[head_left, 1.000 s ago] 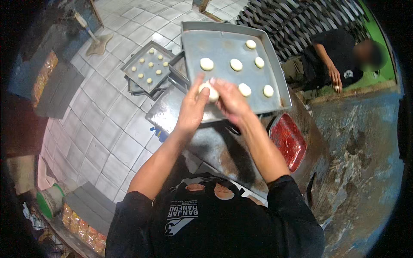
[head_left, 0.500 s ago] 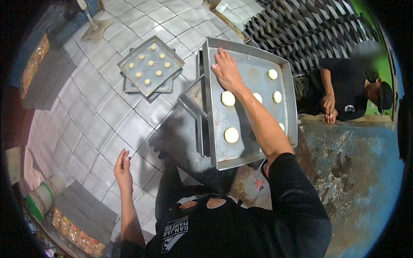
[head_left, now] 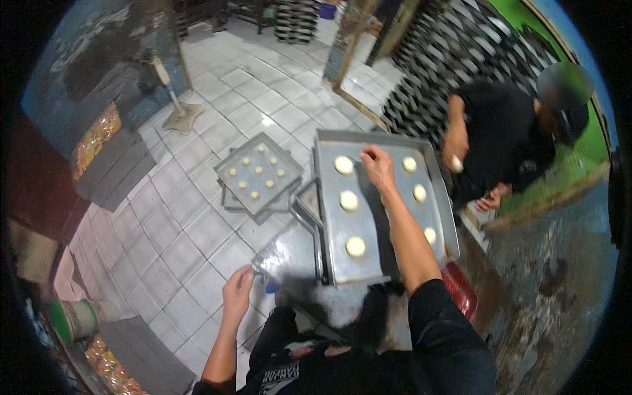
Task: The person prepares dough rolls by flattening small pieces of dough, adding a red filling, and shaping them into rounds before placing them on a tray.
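My right hand (head_left: pixel 378 168) is over the far middle of a grey metal baking tray (head_left: pixel 372 263), its fingers drawn together; whatever they hold, if anything, is hidden. Pale round dough balls lie on this tray: a row down its left side, with a far one (head_left: pixel 343 164) just left of my hand, and another row down its right side. My forearm covers most of the middle row. My left hand (head_left: pixel 238 288) hangs in the air left of the tray, fingers loosely curled together, with nothing showing in it.
More stacked trays (head_left: pixel 260 174), the top one with several dough balls, stand on the tiled floor. A co-worker (head_left: pixel 497 125) at the right has a pale ball (head_left: pixel 457 163) at one hand. A long-handled floor scraper (head_left: pixel 181 118) stands farther left; a tray pile (head_left: pixel 428 105) rises behind.
My right hand has drawn away from the tray's far left corner, where a dough ball now shows, and its fingers have curled. The view has tilted up. The co-worker's hands have moved apart.
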`<action>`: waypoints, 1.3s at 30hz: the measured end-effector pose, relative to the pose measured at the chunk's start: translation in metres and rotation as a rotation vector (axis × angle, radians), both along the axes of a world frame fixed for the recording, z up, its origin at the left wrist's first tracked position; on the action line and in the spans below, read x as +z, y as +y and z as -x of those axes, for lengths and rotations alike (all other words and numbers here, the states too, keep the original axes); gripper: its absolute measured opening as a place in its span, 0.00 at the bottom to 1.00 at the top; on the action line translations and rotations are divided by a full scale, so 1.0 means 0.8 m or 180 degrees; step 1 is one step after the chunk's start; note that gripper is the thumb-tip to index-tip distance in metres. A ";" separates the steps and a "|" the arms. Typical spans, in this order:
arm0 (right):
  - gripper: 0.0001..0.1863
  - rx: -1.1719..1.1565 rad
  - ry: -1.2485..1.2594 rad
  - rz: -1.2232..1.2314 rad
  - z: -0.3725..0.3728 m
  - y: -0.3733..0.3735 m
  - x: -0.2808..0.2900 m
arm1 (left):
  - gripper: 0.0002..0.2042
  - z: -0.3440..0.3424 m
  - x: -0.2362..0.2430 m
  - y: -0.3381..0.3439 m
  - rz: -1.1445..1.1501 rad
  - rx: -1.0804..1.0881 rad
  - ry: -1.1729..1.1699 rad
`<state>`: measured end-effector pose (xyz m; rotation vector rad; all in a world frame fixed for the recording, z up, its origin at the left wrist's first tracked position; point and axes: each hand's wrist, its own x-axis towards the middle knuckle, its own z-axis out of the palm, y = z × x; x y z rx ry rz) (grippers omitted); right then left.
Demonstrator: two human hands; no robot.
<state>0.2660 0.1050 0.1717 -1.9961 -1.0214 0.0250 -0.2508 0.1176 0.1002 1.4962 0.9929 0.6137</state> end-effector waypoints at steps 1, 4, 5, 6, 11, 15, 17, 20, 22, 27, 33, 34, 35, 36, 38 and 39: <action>0.09 0.0168 0.0698 -0.0134 0.060 -0.025 0.044 | 0.17 -0.005 0.013 -0.012 0.0014 -0.0088 0.0063; 0.14 0.1437 0.1992 0.0649 0.205 -0.173 0.093 | 0.20 -0.042 0.046 -0.032 0.0222 -0.0201 -0.0030; 0.14 0.1936 0.1960 0.0603 0.242 -0.234 0.084 | 0.23 -0.064 0.044 -0.041 0.0570 -0.0326 -0.0173; 0.10 0.2043 0.1917 0.0767 0.279 -0.291 0.084 | 0.26 -0.089 0.046 -0.052 0.0924 -0.0453 -0.0292; 0.21 0.0588 0.0735 0.1993 0.392 -0.593 -0.164 | 0.34 -0.230 0.054 -0.088 0.1563 -0.0840 -0.0310; 0.18 0.0221 0.1351 0.3051 0.421 -0.712 -0.187 | 0.28 -0.276 0.034 -0.106 0.1535 -0.0320 -0.0225; 0.16 -0.0475 0.0849 0.1586 0.393 -0.753 -0.214 | 0.19 -0.271 -0.022 -0.055 0.1097 -0.0078 0.0021; 0.09 -0.1736 0.0190 0.0431 0.300 -0.768 -0.143 | 0.16 -0.267 -0.019 -0.056 0.0553 -0.0174 0.0255; 0.18 -0.2196 -0.0030 0.0967 0.213 -0.801 -0.129 | 0.16 -0.281 -0.007 -0.092 0.0773 -0.0190 -0.0179; 0.32 -0.2171 0.0125 0.2058 0.076 -0.797 -0.170 | 0.16 -0.264 -0.006 -0.055 0.0772 -0.0490 -0.0118; 0.33 -0.1946 0.0291 0.2283 0.045 -0.784 -0.196 | 0.19 -0.273 0.032 -0.108 0.0923 -0.0440 0.0252; 0.32 -0.2020 0.0560 0.2073 0.044 -0.779 -0.185 | 0.18 -0.272 0.027 -0.103 0.1150 -0.0401 -0.0045; 0.32 -0.1927 0.0469 0.2092 0.044 -0.767 -0.170 | 0.17 -0.270 0.026 -0.102 0.1303 -0.0317 -0.0185; 0.31 -0.1942 0.1283 0.1184 0.052 -0.757 -0.157 | 0.17 -0.266 0.025 -0.101 0.1457 -0.0245 -0.0327; 0.30 -0.1818 0.2814 -0.0651 0.075 -0.734 -0.116 | 0.19 -0.255 0.015 -0.091 0.1291 -0.0120 -0.0105; 0.30 -0.1511 0.2961 -0.0904 0.093 -0.708 -0.083 | 0.20 -0.246 0.016 -0.088 0.1359 -0.0112 0.0076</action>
